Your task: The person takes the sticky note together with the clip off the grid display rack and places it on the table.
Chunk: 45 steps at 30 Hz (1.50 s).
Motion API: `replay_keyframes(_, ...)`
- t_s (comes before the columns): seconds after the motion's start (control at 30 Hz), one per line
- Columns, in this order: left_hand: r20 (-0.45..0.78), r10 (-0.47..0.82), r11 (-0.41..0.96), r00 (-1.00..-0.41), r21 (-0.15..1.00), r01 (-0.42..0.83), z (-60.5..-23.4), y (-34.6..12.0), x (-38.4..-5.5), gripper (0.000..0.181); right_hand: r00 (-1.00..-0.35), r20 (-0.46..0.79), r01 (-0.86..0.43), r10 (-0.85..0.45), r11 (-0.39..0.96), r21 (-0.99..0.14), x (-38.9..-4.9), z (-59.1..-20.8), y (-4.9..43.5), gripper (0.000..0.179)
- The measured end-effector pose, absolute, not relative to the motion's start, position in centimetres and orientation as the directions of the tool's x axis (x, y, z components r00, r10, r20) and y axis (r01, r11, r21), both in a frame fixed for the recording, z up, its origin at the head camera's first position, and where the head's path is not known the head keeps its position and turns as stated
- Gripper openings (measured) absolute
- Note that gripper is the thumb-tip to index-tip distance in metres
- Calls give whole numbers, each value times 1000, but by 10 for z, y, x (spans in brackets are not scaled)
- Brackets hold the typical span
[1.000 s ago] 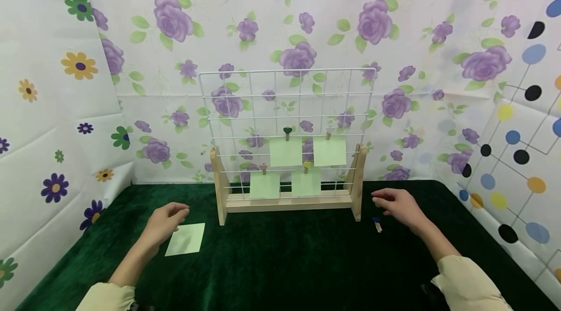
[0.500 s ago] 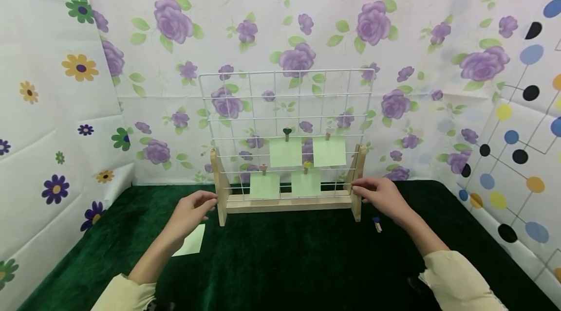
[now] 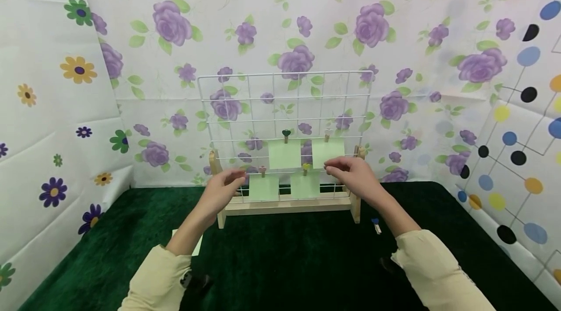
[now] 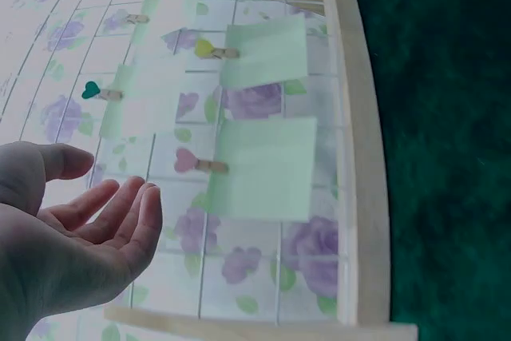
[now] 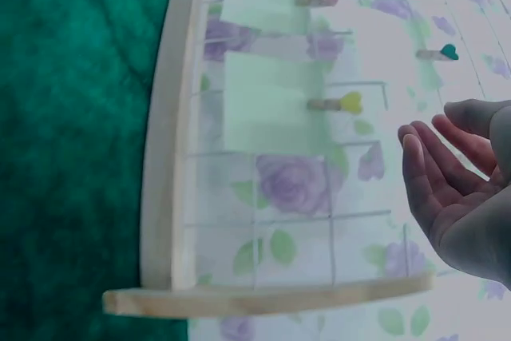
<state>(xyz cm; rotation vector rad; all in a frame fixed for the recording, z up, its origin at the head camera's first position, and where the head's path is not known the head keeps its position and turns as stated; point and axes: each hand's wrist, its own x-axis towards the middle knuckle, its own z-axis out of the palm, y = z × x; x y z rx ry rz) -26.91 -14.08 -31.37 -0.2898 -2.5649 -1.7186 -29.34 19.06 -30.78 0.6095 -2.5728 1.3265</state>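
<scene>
A white wire grid (image 3: 287, 118) stands in a wooden base (image 3: 287, 206), with several pale green paper notes clipped to it. A green heart clothespin (image 3: 286, 136) and a whitish one (image 3: 327, 135) hold the upper pair; a pink one (image 3: 263, 171) and a yellow one (image 3: 305, 170) hold the lower pair. My left hand (image 3: 220, 192) is by the grid's left side, near the pink-clipped note (image 4: 262, 169), fingers loosely bent around nothing. My right hand (image 3: 357, 177) overlaps the lower corner of the upper right note (image 3: 326, 150) in the head view; its fingers (image 5: 423, 169) are relaxed, holding nothing.
On the dark green cloth (image 3: 285, 262) a loose green note (image 3: 197, 248) lies partly hidden under my left forearm. A blue-topped clothespin (image 3: 376, 226) lies right of the base. Flowered sheets (image 3: 166, 72) hang behind and at the left, a dotted one (image 3: 521, 155) at the right.
Both hands have moved inward, from the cloth on either side, past the wooden uprights, to in front of the grid. The loose note and the blue clothespin have stayed put.
</scene>
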Motion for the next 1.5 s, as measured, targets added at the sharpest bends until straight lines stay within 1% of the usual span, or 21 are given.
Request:
replay_keyframes(0.37, 172, 134, 325, -976, 923, 208, -299, -110, -288, 40, -900, 358, -435, -247, 526, -731, -298, -278, 160, 31)
replay_keyframes(0.57, 197, 129, 349, -972, 908, 230, -296, -101, -295, 43, -886, 396, -461, -240, 542, -703, -303, -265, 146, 28)
replay_keyframes(0.73, 195, 101, 319, -976, 922, 218, -294, -97, -302, 43, -880, 405, -473, -249, 544, -693, -309, -257, 133, 30)
replay_keyframes(0.9, 212, 102, 300, -972, 925, 233, -293, -93, -308, 43, -882, 402, -470, -246, 522, -712, -312, -251, 122, 32)
replay_keyframes(1.07, 220, 102, 283, -970, 929, 241, -292, -88, -312, 43, -881, 386, -473, -273, 493, -730, -315, -244, 111, 38)
replay_keyframes(1.33, 202, 63, 270, -977, 939, 211, -286, -78, -320, 39, -897, 341, -441, -280, 606, -662, -322, -231, 97, 42)
replay_keyframes(1.5, 183, 60, 284, -981, 939, 193, -284, -77, -323, 41, -903, 323, -429, -285, 650, -627, -325, -229, 89, 41)
